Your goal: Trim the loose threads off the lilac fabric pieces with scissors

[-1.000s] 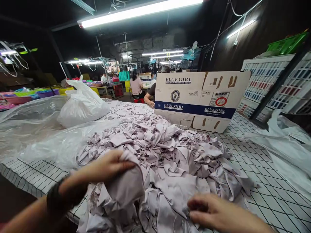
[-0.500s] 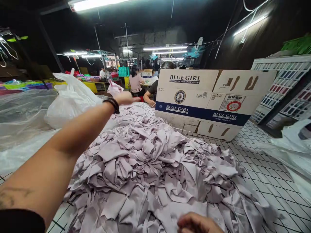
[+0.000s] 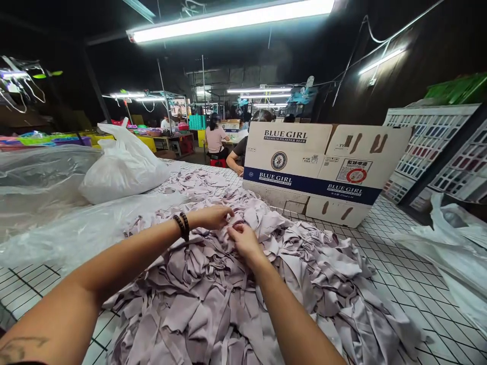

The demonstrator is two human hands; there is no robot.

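A big heap of pale mauve fabric pieces [image 3: 213, 309] with strips among them spreads over the table in front of me. Over its middle, my left hand [image 3: 216, 217], with dark beads at the wrist, pinches a piece of the mauve fabric [image 3: 233, 221]. Close beside it, my right hand [image 3: 245, 242] has thumb and fingers closed on the same bit of cloth. The two hands are only a small gap apart. The piece blends into the heap, so its outline is hard to follow.
The table [image 3: 395, 284] has a black grid on white. A Blue Girl beer carton [image 3: 292, 152] stands behind the heap. White plastic bags [image 3: 125, 172] lie left, another bag [image 3: 456, 243] right. A co-worker's arm [image 3: 236, 157] shows beside the carton. Crates [image 3: 426, 137] are stacked at right.
My left hand has come back from the far left to the middle of the heap. My right hand has risen from the bottom edge to meet it, and both now grip cloth.
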